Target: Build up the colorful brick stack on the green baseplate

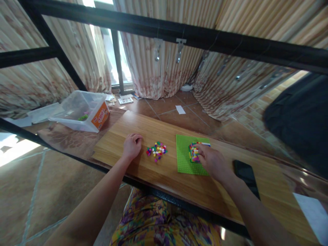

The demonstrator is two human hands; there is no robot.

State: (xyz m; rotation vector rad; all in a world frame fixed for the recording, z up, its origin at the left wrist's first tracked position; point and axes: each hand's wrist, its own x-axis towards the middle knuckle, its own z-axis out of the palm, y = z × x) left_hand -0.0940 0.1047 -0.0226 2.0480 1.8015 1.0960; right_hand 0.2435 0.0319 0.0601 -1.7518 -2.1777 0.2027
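Note:
Loosely curled, my left hand (132,147) rests on the wooden board, just left of a loose pile of small coloured building bricks (159,150). Nothing shows in its fingers. My right hand (211,160) is over a green studded baseplate (183,155), its thumb and fingers pinched together at a low multicoloured brick structure (194,154). The hand covers the structure's right side in part. Whatever lies between these fingertips is too small and hidden to make out.
A black phone (246,176) lies right of the baseplate. At the left stands a clear plastic box (79,116) with an orange label and some green pieces inside. A dark metal bar (159,29) crosses above the table. White paper (312,213) lies at the right edge.

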